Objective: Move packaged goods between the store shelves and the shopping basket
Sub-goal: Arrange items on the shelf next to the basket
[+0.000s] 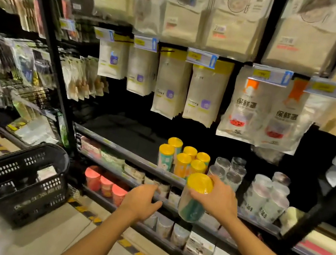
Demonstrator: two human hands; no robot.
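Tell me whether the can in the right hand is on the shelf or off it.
Off it. The right hand holds the yellow-lidded can in the air, in front of the shelf edge.

A yellow-lidded teal canister [193, 199] is held tilted before the shelf's front edge [135, 156]; the black basket [18, 182] sits on the floor, left

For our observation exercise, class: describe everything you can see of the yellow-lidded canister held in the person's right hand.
The canister is a cylinder with a shiny yellow lid, seemingly plastic, and a blurred teal and pale printed body. It is tilted, lid towards the camera, held in the air in front of the shelf edge, below the similar yellow-lidded canisters standing there. The right hand grips it from the side, fingers wrapped below the lid. The left hand is apart from it.
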